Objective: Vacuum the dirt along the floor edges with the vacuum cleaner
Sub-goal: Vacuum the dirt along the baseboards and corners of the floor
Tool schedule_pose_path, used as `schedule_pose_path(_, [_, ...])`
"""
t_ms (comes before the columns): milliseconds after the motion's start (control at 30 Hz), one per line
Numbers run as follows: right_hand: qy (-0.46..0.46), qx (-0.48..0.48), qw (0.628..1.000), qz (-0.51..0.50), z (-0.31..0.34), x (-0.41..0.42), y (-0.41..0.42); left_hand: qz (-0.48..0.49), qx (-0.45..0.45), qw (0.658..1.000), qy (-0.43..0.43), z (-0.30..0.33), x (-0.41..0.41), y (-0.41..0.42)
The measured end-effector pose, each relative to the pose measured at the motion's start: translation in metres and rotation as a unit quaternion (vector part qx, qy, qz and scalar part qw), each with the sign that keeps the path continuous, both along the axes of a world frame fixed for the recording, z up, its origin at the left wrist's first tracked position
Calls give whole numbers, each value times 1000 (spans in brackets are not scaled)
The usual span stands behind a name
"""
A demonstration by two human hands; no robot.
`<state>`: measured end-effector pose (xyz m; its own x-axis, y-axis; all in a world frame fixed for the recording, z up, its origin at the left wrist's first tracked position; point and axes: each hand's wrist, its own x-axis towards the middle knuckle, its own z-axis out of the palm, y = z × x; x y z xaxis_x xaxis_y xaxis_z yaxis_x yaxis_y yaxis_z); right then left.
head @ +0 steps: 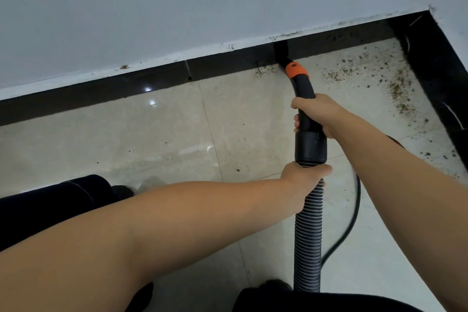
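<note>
Two hands grip a vacuum cleaner over a pale tiled floor [126, 139]. The left hand [305, 180] curls round the ribbed hose [308, 235] just below the black cuff; the right hand [317, 115] wraps the black handle [305, 91]. The nozzle [281, 54] meets the dark skirting [101, 94]. Right of it, brown dirt [397, 88] lies scattered toward the far corner.

This looks like a room in a home or similar building, seen at a corner. Glossy beige floor tiles [164, 134] meet a black skirting board [101, 91] under a plain pale painted wall [177, 7], with brown dirt [395, 83] scattered near the corner.
</note>
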<state>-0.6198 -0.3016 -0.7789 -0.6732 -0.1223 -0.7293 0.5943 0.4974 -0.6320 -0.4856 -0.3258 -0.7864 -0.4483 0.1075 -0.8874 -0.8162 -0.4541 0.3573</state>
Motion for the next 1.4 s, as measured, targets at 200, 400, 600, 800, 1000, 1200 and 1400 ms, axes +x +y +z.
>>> schedule_pose_path(200, [-21, -15, 997, 74, 4, 18, -22, 23, -4, 1000, -12, 0, 17, -2])
schedule_pose_path(400, [-5, -3, 1000, 9, 4, 15, -5, 6, 12, 1000, -1, 6, 14, -2])
schedule_pose_path(600, [-22, -7, 998, 66, 6, 24, -3, 14, 20, 1000, -10, 8, 26, 10])
schedule_pose_path(800, [-41, -25, 993, 109, 6, 39, -23, 28, 20, 999, -25, 3, 37, 1])
schedule_pose_path(1000, [-34, -4, 999, 33, 6, 43, 24, -40, 41, 998, -25, 8, 43, 24])
schedule_pose_path(1200, [-8, 4, 989, -150, -2, 46, 90, -136, 26, 990, -18, 6, 34, 50])
schedule_pose_path(1400, [6, 2, 984, -178, -12, 28, 100, -170, 31, 985, -20, 1, 10, 53])
